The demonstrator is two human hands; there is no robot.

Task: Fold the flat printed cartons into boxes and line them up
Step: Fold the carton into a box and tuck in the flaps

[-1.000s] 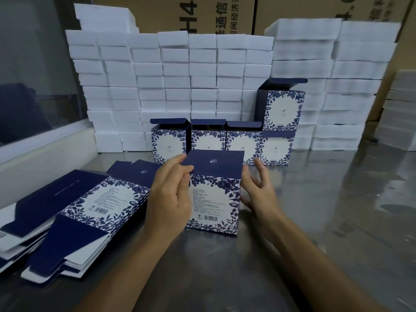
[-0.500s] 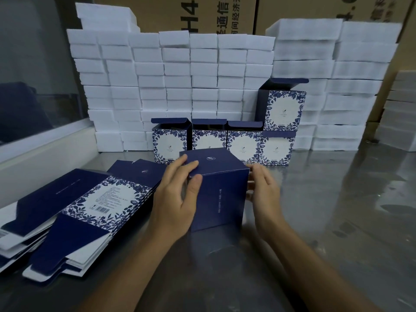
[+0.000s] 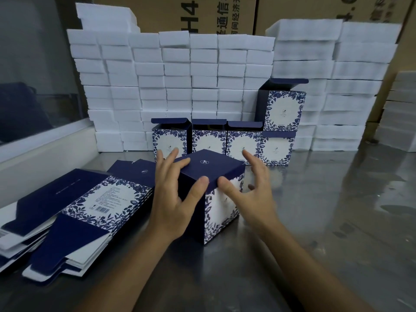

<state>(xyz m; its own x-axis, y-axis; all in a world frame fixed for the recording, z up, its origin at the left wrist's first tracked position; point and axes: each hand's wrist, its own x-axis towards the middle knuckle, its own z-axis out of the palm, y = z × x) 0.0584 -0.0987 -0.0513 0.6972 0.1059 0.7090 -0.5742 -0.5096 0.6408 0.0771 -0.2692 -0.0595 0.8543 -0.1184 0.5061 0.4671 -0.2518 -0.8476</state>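
A folded navy and floral-print box (image 3: 216,174) stands on the steel table, one corner turned toward me. My left hand (image 3: 173,199) wraps its left side, thumb on the top's near edge. My right hand (image 3: 249,194) touches the right floral face with its thumb near the top edge and the fingers spread. Behind stands a row of folded boxes (image 3: 225,140) with open top flaps, and one more box (image 3: 283,106) sits on top at the right end. A stack of flat printed cartons (image 3: 74,210) lies at the left.
White foam blocks (image 3: 180,82) are stacked as a wall behind the row, with more foam stacks (image 3: 337,86) at the right. Brown shipping cartons (image 3: 202,14) rise behind them. A window ledge (image 3: 45,149) runs along the left. The steel table (image 3: 337,221) extends to the right.
The box has been turned on the table: the barcode face, then the plain navy face, and now a corner with the floral face at right. Both hands shifted round it.
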